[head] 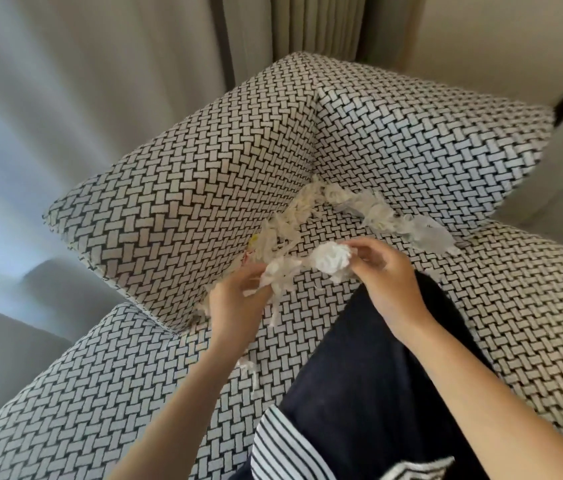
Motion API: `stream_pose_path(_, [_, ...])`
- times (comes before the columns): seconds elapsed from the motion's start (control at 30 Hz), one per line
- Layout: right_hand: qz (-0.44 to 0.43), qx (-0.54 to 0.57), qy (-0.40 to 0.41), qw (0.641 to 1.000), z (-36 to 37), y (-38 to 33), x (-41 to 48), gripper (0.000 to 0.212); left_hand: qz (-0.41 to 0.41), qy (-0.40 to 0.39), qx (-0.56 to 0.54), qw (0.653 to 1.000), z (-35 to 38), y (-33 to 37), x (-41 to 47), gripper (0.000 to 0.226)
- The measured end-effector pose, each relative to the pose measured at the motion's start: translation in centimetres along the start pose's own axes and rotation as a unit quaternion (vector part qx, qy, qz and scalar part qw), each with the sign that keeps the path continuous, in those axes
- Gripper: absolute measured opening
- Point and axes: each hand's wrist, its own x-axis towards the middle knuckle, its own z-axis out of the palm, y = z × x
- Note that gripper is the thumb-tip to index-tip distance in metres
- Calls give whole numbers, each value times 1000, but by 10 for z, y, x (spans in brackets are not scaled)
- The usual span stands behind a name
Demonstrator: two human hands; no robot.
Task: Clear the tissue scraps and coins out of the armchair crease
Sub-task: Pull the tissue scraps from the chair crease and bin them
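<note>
The armchair (183, 188) is covered in black-and-white woven fabric. White tissue scraps (373, 211) lie along the crease where the seat meets the back and the left arm. My right hand (385, 277) pinches a crumpled white tissue wad (330, 259) above the seat. My left hand (235, 299) grips stringy tissue shreds (282, 273) that trail down from it. A small yellowish spot (254, 239) shows at the left crease; I cannot tell whether it is a coin.
My knee in dark trousers (370, 368) rests on the seat cushion (76, 403), with a striped shirt hem (283, 445) below it. A loose tissue shred (250, 367) lies on the seat by the knee. Grey curtains (83, 81) hang behind and to the left.
</note>
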Motion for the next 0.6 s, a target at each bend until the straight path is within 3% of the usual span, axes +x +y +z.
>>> stream_pose_path(0.2, [41,84,86,992,-65,-19,-3,21,26,-65,-49,996,46,64,20,30])
stream_pose_path(0.37, [54,73,157,983,-140,-27,-22,16,45,-147,-106,982,112,124,19,27])
stream_pose_path(0.6, [104,57,310,943,-257,-6,-71,21,-18,-320,-122,939,231,187,-14,35])
